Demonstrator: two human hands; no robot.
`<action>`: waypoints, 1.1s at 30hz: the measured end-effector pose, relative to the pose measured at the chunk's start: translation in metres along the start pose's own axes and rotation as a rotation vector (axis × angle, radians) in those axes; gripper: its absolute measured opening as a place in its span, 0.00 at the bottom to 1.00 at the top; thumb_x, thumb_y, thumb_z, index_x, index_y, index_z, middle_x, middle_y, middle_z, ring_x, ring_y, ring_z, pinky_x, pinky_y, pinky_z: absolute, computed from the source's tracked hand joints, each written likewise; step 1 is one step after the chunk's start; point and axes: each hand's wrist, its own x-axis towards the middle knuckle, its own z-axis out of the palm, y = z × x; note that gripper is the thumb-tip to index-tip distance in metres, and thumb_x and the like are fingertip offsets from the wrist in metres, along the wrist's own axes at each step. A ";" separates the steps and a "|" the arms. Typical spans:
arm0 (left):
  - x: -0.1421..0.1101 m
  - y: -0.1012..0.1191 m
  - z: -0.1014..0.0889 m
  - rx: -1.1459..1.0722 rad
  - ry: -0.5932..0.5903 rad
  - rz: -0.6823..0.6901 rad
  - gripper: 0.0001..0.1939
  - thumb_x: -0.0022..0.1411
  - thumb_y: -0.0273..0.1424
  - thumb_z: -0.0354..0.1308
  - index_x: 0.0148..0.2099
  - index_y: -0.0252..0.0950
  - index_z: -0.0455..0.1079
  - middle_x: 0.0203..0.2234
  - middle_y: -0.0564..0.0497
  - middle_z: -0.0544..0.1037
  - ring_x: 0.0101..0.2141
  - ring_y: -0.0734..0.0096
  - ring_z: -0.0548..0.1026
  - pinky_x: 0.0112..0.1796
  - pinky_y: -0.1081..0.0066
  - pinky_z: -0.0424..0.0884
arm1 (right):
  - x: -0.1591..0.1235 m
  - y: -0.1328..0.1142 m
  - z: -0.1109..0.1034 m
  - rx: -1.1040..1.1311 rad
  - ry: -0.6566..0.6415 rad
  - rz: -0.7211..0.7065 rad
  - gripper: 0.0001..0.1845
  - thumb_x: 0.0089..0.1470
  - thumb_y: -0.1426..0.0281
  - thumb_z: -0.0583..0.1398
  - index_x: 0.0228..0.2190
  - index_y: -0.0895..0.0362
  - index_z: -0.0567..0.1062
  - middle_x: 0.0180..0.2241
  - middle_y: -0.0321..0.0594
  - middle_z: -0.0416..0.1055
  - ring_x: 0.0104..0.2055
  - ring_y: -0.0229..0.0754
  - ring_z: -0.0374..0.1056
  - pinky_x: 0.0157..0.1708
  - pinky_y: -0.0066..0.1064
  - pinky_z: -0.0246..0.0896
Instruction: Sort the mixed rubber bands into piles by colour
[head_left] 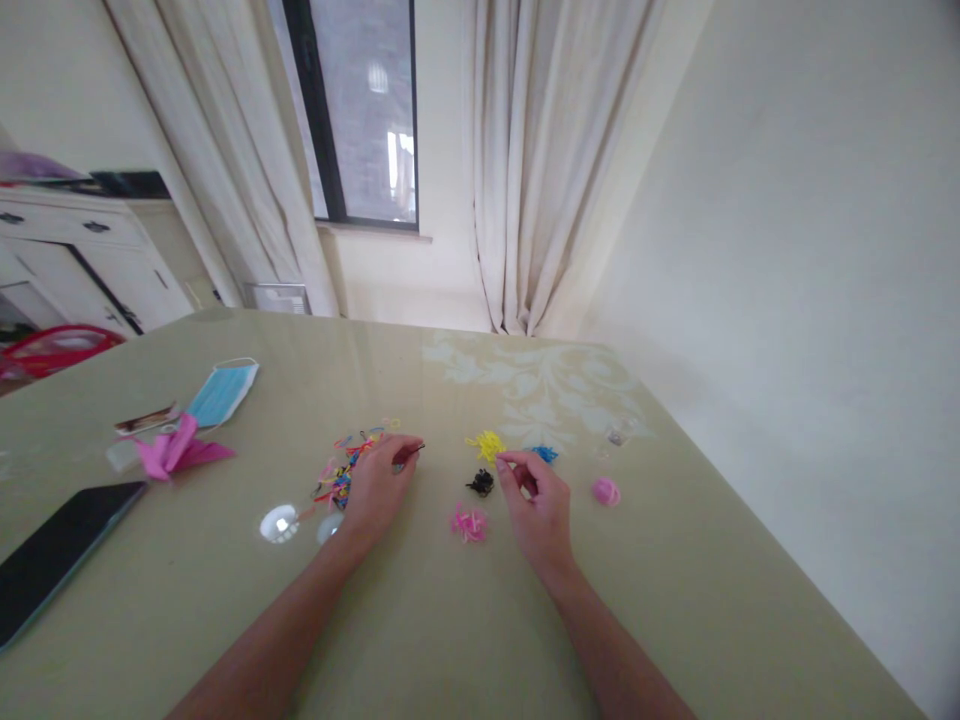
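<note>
Here are both hands low over the table [427, 630], and it's delicate stuff: the left hand [377, 490] leans across the right edge of a jumbled multicoloured pile [343, 480], thumb and forefinger pinching a small dark piece [421, 447] that pokes out to the right. Over to the right hand [541, 508], fingertips brought together right beside the yellow pile [489, 444]; whether anything sits between them, I cannot tell! And look at the sorted colours: the black pile [481, 483] just nearer than the yellow, the pink pile [469, 523] nearer again, the blue pile [545, 454] tucked just beyond the right hand's knuckles. Out on the right flank, a pink ball [606, 491] well apart from the multicoloured pile. Across on the far left, a blue face mask [223, 392] lies behind a bright pink folded shape [178, 452], with a dark flat device [64, 545] nearer the table's left edge.
</note>
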 end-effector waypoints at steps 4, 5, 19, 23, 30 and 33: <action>0.000 -0.003 -0.002 0.033 0.007 0.001 0.09 0.63 0.32 0.60 0.44 0.40 0.79 0.42 0.45 0.85 0.37 0.58 0.83 0.45 0.59 0.77 | 0.001 -0.001 -0.001 -0.009 0.004 -0.002 0.13 0.64 0.61 0.62 0.35 0.54 0.84 0.23 0.34 0.71 0.24 0.39 0.63 0.26 0.30 0.58; 0.000 -0.004 -0.003 0.063 0.002 0.010 0.08 0.64 0.32 0.60 0.44 0.40 0.79 0.42 0.45 0.85 0.37 0.57 0.83 0.45 0.59 0.77 | 0.001 0.000 -0.001 -0.009 0.001 0.000 0.13 0.64 0.60 0.62 0.35 0.54 0.84 0.23 0.34 0.71 0.24 0.39 0.63 0.26 0.30 0.58; -0.005 0.012 0.002 -0.290 -0.046 0.040 0.09 0.61 0.37 0.69 0.43 0.40 0.83 0.38 0.47 0.88 0.39 0.56 0.86 0.46 0.58 0.82 | 0.001 0.000 0.000 0.061 -0.096 -0.022 0.10 0.63 0.64 0.64 0.37 0.56 0.84 0.22 0.32 0.69 0.23 0.37 0.59 0.26 0.30 0.55; -0.018 0.028 0.014 -0.504 -0.147 0.121 0.10 0.63 0.38 0.70 0.43 0.39 0.84 0.39 0.46 0.88 0.40 0.60 0.86 0.46 0.63 0.84 | -0.001 -0.002 0.003 0.175 -0.271 -0.022 0.12 0.60 0.64 0.68 0.43 0.55 0.85 0.26 0.33 0.71 0.24 0.36 0.58 0.26 0.29 0.54; -0.030 0.034 0.019 -0.514 -0.244 0.196 0.06 0.65 0.33 0.70 0.44 0.40 0.84 0.37 0.48 0.87 0.39 0.65 0.86 0.45 0.68 0.84 | -0.002 -0.002 0.001 0.163 -0.279 -0.071 0.06 0.63 0.67 0.67 0.36 0.55 0.85 0.27 0.36 0.72 0.27 0.38 0.63 0.28 0.30 0.57; -0.030 0.033 0.020 -0.499 -0.224 0.215 0.06 0.65 0.31 0.69 0.44 0.40 0.84 0.37 0.49 0.87 0.39 0.65 0.86 0.45 0.68 0.83 | 0.001 -0.001 -0.003 0.111 -0.324 -0.134 0.06 0.64 0.68 0.66 0.37 0.54 0.86 0.29 0.38 0.76 0.30 0.41 0.68 0.31 0.31 0.61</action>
